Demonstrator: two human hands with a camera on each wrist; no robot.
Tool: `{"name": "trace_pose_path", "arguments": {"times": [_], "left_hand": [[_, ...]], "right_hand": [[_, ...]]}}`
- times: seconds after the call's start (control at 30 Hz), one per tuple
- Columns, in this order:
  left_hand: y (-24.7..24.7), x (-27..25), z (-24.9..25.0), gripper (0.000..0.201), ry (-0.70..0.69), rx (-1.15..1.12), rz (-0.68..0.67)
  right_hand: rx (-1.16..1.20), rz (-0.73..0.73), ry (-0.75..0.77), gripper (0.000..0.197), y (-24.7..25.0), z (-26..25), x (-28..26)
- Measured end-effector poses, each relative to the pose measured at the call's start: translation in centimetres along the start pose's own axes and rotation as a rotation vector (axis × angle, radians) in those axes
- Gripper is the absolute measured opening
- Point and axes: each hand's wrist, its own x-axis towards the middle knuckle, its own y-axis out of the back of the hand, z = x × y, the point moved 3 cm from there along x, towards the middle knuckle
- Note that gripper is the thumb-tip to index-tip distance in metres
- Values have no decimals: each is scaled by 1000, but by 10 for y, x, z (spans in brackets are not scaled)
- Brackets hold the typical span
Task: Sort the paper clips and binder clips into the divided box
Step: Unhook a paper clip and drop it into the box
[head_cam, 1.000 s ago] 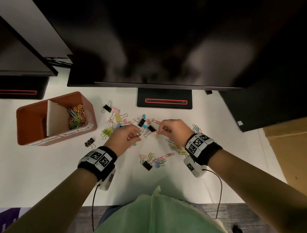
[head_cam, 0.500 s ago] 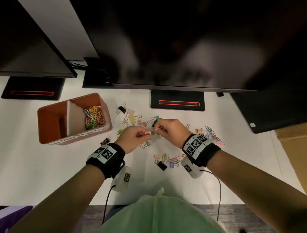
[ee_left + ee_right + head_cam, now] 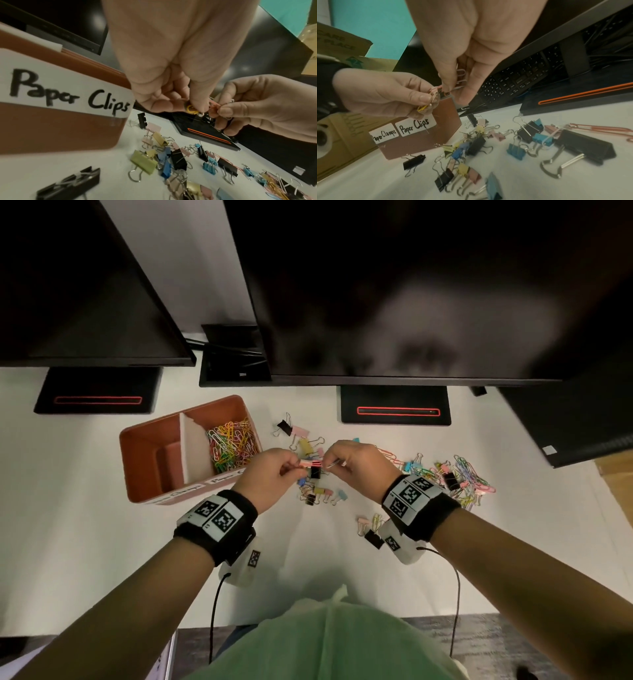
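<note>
Both hands hovered above the counter (image 3: 85,542): the left hand (image 3: 270,474) pinched paper clips (image 3: 426,105), and the right hand (image 3: 359,463) pinched a pink paper clip (image 3: 310,463).

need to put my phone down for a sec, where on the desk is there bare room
Bare white desk lies near the front edge, left of the left hand and in front of the divided box. There is also bare room between the forearms. It is crowded from the box's right side across to the clip pile beyond the right hand.
</note>
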Motion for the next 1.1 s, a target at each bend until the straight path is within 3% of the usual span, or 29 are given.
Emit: {"name": "trace_pose_path", "arguments": {"times": [0.13, 0.37, 0.57, 0.73, 0.93, 1.1], "left_hand": [[8, -2, -5, 6, -90, 19, 43], [7, -5, -10, 8, -140, 34, -9], [6, -1, -14, 20, -116, -2, -67], [10, -1, -18, 10, -52, -51, -168], [10, -4, -24, 18, -32, -9, -167], [2, -8, -26, 9, -34, -8, -172]], "right_hand": [[24, 14, 17, 9, -3, -5, 1], [45, 119, 37, 6, -11, -19, -2], [-25, 161, 126, 6, -8, -20, -2], [-43, 141, 187, 9, -3, -23, -3], [-7, 213, 134, 6, 10, -15, -8], [-37, 240, 52, 7, 24, 4, -11]]}}
